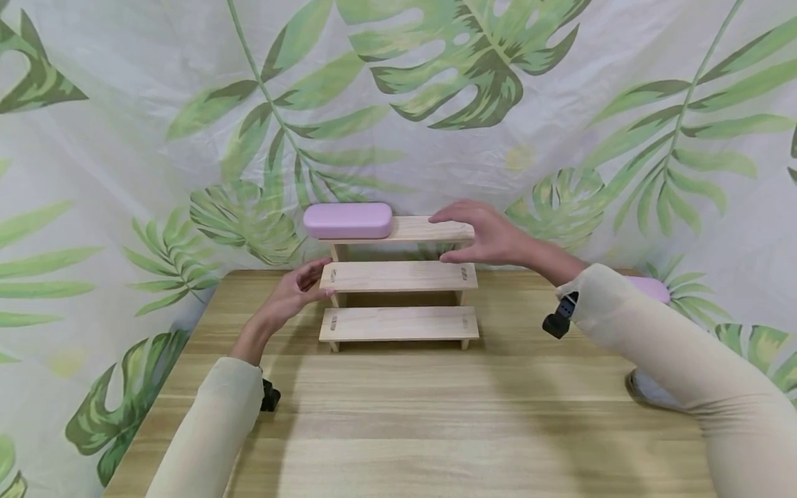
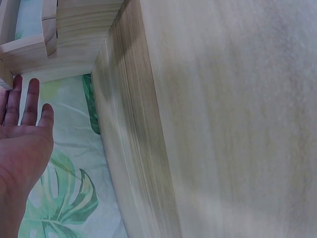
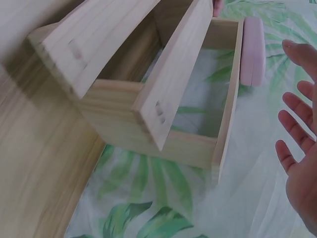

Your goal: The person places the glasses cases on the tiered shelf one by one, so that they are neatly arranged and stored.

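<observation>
A pale wooden three-step rack (image 1: 398, 275) stands near the back of the table. On the left part of its top step lies a lilac oblong case (image 1: 347, 220) with rounded ends, like a glasses case; its seam shows in the right wrist view. My left hand (image 1: 288, 299) is at the rack's left side, thumb and fingers apart, fingertips at the wood; in the left wrist view the fingers (image 2: 31, 101) are straight. Above the right end of the top step hovers my right hand (image 1: 488, 234), fingers spread and holding nothing, apart from the case (image 3: 252, 51).
Behind my right forearm, another lilac object (image 1: 650, 288) is partly hidden. A greyish rounded item (image 1: 654, 391) lies by the table's right side, mostly covered by the sleeve. A leaf-patterned cloth (image 1: 454, 159) hangs close behind the wooden table (image 1: 398, 422).
</observation>
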A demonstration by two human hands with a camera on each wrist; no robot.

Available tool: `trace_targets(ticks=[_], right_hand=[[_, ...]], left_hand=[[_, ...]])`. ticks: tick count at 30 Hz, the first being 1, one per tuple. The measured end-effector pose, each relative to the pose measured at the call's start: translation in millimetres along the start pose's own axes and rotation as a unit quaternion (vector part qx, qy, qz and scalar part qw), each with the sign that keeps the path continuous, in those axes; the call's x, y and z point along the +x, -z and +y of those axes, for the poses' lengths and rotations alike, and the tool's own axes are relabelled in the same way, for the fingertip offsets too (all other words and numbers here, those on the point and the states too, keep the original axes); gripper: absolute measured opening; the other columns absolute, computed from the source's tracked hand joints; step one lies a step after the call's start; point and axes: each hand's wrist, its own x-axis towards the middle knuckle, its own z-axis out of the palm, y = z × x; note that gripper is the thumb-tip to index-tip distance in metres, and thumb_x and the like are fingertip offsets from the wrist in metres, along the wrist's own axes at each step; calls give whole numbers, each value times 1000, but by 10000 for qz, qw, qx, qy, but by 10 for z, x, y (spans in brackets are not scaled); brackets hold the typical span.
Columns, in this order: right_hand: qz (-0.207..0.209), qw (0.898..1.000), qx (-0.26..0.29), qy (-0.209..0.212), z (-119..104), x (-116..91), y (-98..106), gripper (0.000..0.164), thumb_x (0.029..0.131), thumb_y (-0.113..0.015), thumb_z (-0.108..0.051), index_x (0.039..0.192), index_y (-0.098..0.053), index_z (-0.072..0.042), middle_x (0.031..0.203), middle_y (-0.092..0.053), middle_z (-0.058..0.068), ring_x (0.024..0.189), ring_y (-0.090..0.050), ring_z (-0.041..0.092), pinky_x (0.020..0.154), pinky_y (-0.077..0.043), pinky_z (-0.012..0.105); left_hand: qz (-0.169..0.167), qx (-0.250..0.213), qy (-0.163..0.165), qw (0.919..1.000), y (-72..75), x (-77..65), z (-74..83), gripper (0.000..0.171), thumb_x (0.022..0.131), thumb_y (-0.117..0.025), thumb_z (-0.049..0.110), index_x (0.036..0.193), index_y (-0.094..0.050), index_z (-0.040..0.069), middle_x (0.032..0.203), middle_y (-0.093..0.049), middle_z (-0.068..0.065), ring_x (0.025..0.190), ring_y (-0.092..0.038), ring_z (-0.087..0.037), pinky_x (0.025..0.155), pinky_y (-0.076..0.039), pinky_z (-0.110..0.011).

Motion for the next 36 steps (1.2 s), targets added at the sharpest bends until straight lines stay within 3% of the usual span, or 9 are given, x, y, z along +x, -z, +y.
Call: trace_targets(ticks=[10,25,36], right_hand=[[-11,9999,-85,122,130,-253,80,62,81,-93,-24,134,-70,-2,132,-71,15,127,-61,35,108,-49,56],[-188,9992,-282,-190,336,-733,271,65,78,-94,-19,136,-69,-4,137,-69,18,129,-61,41,114,-42,66],[-196,9972,-544,-480,459,-1074,358,63,77,-94,-18,134,-71,-4,136,-69,19,126,-62,42,106,-50,63]], left_hand=[[-12,-1,13,10000,2,2,8,77,99,-78,28,165,-39,17,171,-31,-17,158,-27,-39,130,-23,-57],[14,-24,46,10000,7,13,-14,76,98,-79,28,164,-41,18,169,-34,-16,158,-28,-37,131,-23,-53],[-2,25,41,10000,11,14,-15,78,98,-79,30,165,-39,18,170,-33,-15,159,-27,-36,131,-23,-53]])
